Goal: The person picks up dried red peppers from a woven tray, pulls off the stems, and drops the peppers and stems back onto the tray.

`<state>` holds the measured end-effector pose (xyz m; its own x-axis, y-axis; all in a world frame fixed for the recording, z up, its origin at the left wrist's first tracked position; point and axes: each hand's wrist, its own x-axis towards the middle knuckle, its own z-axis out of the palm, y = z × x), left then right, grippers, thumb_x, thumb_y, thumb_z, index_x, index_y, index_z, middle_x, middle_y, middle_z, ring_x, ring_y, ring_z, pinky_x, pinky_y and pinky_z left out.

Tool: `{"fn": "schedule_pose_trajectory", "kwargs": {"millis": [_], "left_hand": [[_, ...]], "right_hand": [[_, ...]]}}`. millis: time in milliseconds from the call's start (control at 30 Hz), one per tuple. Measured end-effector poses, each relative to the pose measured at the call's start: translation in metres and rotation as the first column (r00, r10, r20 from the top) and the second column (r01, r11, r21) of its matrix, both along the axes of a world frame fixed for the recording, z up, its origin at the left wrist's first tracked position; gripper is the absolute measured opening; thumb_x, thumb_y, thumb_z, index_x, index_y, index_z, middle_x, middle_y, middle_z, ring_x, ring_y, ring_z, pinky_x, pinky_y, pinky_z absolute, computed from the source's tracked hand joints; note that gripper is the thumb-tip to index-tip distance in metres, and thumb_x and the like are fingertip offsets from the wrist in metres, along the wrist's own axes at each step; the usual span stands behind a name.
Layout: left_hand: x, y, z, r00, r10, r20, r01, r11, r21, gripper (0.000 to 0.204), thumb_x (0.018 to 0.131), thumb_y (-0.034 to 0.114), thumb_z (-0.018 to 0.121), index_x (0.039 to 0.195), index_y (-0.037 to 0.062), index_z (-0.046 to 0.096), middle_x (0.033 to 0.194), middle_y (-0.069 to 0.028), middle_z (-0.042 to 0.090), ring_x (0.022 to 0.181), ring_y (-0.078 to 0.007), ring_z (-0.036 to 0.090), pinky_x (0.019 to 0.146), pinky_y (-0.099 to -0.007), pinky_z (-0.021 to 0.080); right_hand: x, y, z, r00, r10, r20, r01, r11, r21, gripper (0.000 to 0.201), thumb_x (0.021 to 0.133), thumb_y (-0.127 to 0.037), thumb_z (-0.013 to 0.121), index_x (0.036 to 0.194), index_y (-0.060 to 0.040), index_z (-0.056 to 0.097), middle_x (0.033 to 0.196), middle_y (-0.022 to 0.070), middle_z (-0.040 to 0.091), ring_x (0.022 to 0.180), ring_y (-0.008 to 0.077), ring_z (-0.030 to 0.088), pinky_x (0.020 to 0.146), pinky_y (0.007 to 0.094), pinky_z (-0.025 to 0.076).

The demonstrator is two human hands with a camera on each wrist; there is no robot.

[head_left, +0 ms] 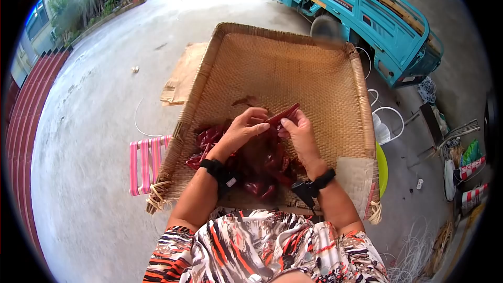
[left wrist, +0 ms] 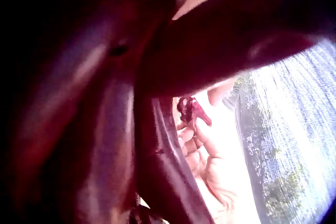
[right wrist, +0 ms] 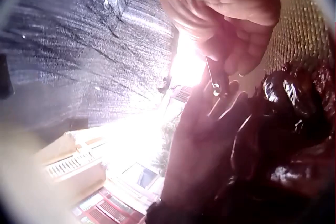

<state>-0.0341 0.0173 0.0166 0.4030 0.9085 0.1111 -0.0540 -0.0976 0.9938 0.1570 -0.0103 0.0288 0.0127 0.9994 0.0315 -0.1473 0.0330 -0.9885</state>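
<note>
Both hands meet over a pile of dark red dried chili peppers (head_left: 259, 186) in a woven tray (head_left: 319, 73). My right hand (head_left: 301, 135) pinches one long dried chili pepper (head_left: 285, 114), which slants up to the right. My left hand (head_left: 243, 132) has its thumb and fingers at the pepper's lower left end. In the right wrist view, the right hand (right wrist: 226, 3) is above and the left hand (right wrist: 194, 134) below, with the pepper's end between them. Large glossy peppers (left wrist: 173, 166) block much of the left wrist view; past them, fingers hold a red pepper piece (left wrist: 193, 111).
A pink striped stool (head_left: 149, 160) and a flat cardboard piece (head_left: 183, 76) lie left of the tray. A piece of board (head_left: 352, 178) covers its near right corner. A yellow-green basin (head_left: 382, 170) shows at its right edge, and a turquoise cargo tricycle (head_left: 367, 18) stands beyond.
</note>
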Motion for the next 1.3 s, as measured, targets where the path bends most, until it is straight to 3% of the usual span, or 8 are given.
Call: {"fn": "schedule_pose_trajectory", "kwargs": {"millis": [433,767,867,967,1000,1033,1167,1300], "left_hand": [[-0.001,0.001,0.002,0.983,-0.182,0.012,0.182,0.983,-0.003,0.019,0.093,0.019,0.064,0.103,0.0027,0.063,0.091,0.0036,0.062,0.086,-0.0044,0.054,0.079,-0.0205,0.044],[-0.008,0.021,-0.026,0.923,0.349,0.163,-0.361,0.932,0.045,0.024,0.099,0.023,0.054,0.097,0.0000,0.062,0.086,-0.0027,0.064,0.082,-0.0095,0.057,0.080,-0.0236,0.045],[-0.009,0.026,-0.031,0.880,0.446,0.162,-0.458,0.888,0.044,0.027,0.100,0.026,0.052,0.097,0.0010,0.061,0.084,-0.0035,0.064,0.083,-0.0105,0.058,0.081,-0.0247,0.045],[-0.013,0.031,-0.039,0.868,0.477,0.136,-0.486,0.872,0.048,0.033,0.101,0.032,0.049,0.098,0.0016,0.062,0.085,-0.0060,0.066,0.085,-0.0129,0.059,0.085,-0.0275,0.045],[-0.014,0.031,-0.038,0.866,0.482,0.136,-0.491,0.870,0.038,0.035,0.101,0.034,0.048,0.098,0.0016,0.062,0.086,-0.0069,0.066,0.085,-0.0141,0.059,0.086,-0.0286,0.044],[-0.014,0.030,-0.035,0.864,0.485,0.133,-0.493,0.870,0.029,0.038,0.101,0.036,0.047,0.099,0.0017,0.062,0.086,-0.0078,0.067,0.086,-0.0152,0.060,0.087,-0.0297,0.044],[-0.014,0.024,-0.026,0.856,0.517,0.006,-0.515,0.852,0.093,0.044,0.101,0.040,0.043,0.099,0.0011,0.063,0.087,-0.0104,0.068,0.088,-0.0197,0.061,0.089,-0.0323,0.043],[-0.014,0.026,-0.030,0.850,0.524,0.044,-0.526,0.845,0.096,0.042,0.101,0.037,0.042,0.100,0.0005,0.062,0.087,-0.0104,0.068,0.089,-0.0188,0.060,0.088,-0.0310,0.043]], "right_hand": [[0.022,-0.007,-0.012,0.925,0.018,-0.380,-0.105,0.972,-0.210,0.016,0.092,-0.010,0.060,0.108,-0.0077,0.060,0.092,0.0033,0.067,0.075,0.0113,0.064,0.070,0.0276,0.057],[0.195,-0.046,-0.012,0.376,-0.225,-0.899,0.366,0.927,-0.079,0.018,0.091,-0.005,0.061,0.104,0.0068,0.060,0.092,0.0143,0.066,0.079,0.0238,0.064,0.073,0.0336,0.058],[0.209,-0.066,0.010,0.084,-0.412,-0.907,0.624,0.732,-0.275,0.027,0.094,-0.016,0.058,0.108,0.0071,0.058,0.095,0.0164,0.065,0.079,0.0248,0.063,0.073,0.0326,0.056],[0.193,-0.066,0.021,0.272,-0.364,-0.891,0.428,0.875,-0.226,0.019,0.093,-0.015,0.061,0.098,0.0031,0.061,0.088,0.0104,0.065,0.074,0.0195,0.061,0.069,0.0289,0.055],[0.187,-0.056,0.015,0.547,-0.313,-0.776,0.385,0.918,-0.098,0.018,0.093,-0.016,0.062,0.097,0.0013,0.061,0.086,0.0087,0.064,0.071,0.0151,0.059,0.063,0.0267,0.052],[0.174,-0.044,0.016,0.630,-0.249,-0.736,0.261,0.960,-0.102,0.017,0.093,-0.017,0.062,0.095,-0.0001,0.061,0.085,0.0066,0.064,0.068,0.0113,0.058,0.059,0.0243,0.050],[0.066,-0.014,0.049,0.978,-0.188,-0.088,0.184,0.981,-0.056,0.019,0.092,-0.016,0.062,0.107,-0.0049,0.061,0.095,0.0053,0.065,0.074,0.0102,0.062,0.065,0.0238,0.051],[0.025,0.042,0.006,0.830,0.064,0.554,-0.162,0.979,0.128,0.029,0.087,-0.014,0.064,0.113,-0.0031,0.060,0.103,0.0108,0.065,0.095,0.0212,0.063,0.081,0.0340,0.051]]}}
